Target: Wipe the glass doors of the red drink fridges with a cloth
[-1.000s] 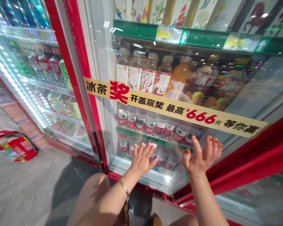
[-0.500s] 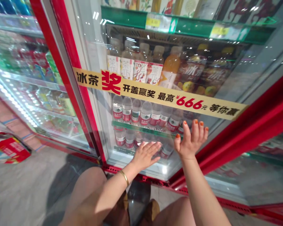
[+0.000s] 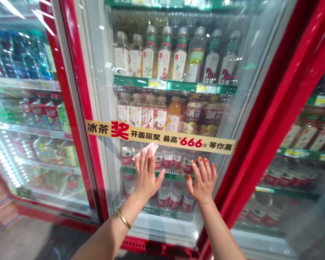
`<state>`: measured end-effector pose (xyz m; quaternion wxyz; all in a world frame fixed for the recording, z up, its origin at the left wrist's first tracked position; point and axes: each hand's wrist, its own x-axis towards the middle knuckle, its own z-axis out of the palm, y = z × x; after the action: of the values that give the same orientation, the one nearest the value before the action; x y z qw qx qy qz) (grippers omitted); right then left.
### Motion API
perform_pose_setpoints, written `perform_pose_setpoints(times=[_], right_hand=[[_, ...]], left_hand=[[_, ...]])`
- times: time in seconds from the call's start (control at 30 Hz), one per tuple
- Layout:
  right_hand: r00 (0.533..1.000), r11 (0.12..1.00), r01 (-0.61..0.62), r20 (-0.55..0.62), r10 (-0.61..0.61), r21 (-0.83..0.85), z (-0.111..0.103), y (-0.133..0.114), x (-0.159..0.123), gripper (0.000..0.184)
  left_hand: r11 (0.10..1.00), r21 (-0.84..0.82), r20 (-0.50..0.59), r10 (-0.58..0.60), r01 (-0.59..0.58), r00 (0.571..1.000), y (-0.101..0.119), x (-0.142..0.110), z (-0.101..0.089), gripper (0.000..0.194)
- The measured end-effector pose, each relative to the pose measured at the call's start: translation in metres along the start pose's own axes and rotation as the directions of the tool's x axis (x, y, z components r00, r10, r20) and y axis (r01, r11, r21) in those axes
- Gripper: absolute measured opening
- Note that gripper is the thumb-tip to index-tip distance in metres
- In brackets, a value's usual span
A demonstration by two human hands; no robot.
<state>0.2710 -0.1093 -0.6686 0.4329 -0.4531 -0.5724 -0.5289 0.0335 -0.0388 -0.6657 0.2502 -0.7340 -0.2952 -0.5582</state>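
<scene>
My left hand [image 3: 146, 178], with a gold bangle at the wrist, is raised against the glass door [image 3: 162, 225] of a drinks fridge. Under its outstretched fingertips a thin white tissue [image 3: 153, 148] sticks out, held against the glass just below a yellow promotional strip [image 3: 162, 138]. My right hand [image 3: 204, 180], with orange nails, lies palm toward the same pane near its right side. Its fingers are spread and nothing shows in it. Behind the glass stand water bottles [image 3: 127, 154], partly hidden by both hands.
A red door frame [image 3: 249, 144] runs up the right side, and another red post [image 3: 82, 83] the left. Tea bottles [image 3: 164, 63] fill upper shelves inside. Neighbouring fridges with drinks flank this one. Bright reflections cross the glass. Grey floor [image 3: 35, 234] shows at lower left.
The view has tilted up, showing higher shelves. My left hand has moved up the glass with the tissue, its fingers now pointing upward. My right hand stays spread near the door's right side.
</scene>
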Motion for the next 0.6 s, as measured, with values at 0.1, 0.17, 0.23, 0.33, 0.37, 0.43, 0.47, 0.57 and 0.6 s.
perform_pose_setpoints(times=[0.1,0.17,0.23,0.33,0.37,0.43,0.47,0.57,0.6], right_hand=[[1.0,1.0,-0.003,-0.003,0.003,0.007,0.0,0.0,0.0,0.076],[1.0,1.0,-0.007,-0.001,0.008,0.026,0.0,-0.001,0.0,0.075],[1.0,0.999,-0.018,-0.001,0.018,0.049,0.0,-0.001,0.0,0.074],[1.0,0.998,-0.028,-0.01,0.029,0.064,0.002,-0.001,-0.001,0.072],[1.0,0.998,-0.03,-0.008,0.03,0.063,0.002,-0.001,-0.001,0.072],[0.999,0.998,-0.038,-0.001,0.038,0.059,0.003,-0.001,-0.002,0.071],[0.999,0.997,-0.046,0.001,0.046,0.058,0.004,-0.001,-0.002,0.071],[0.999,0.998,-0.046,0.004,0.046,0.039,0.006,-0.001,-0.003,0.074],[0.999,0.999,-0.034,0.004,0.034,0.025,0.007,-0.001,-0.003,0.077]], left_hand=[[0.998,0.053,0.031,0.016,-0.017,0.999,-0.005,0.006,-0.008,0.092],[0.995,0.087,0.082,0.037,-0.044,0.996,-0.021,0.005,-0.016,0.086],[0.992,0.118,0.104,0.025,-0.037,0.994,-0.044,0.012,-0.025,0.082],[0.982,0.146,0.019,-0.121,0.117,0.992,-0.08,0.051,-0.038,0.084],[0.973,0.133,-0.028,-0.188,0.19,0.982,-0.088,0.07,-0.042,0.085],[0.952,0.083,-0.105,-0.286,0.295,0.952,-0.09,0.108,-0.045,0.088],[0.951,0.063,-0.116,-0.294,0.302,0.949,-0.084,0.122,-0.044,0.089],[0.993,0.066,-0.006,-0.092,0.093,0.996,-0.053,0.132,-0.035,0.097],[0.996,0.075,0.067,0.039,-0.044,0.997,-0.045,0.123,-0.032,0.099]])
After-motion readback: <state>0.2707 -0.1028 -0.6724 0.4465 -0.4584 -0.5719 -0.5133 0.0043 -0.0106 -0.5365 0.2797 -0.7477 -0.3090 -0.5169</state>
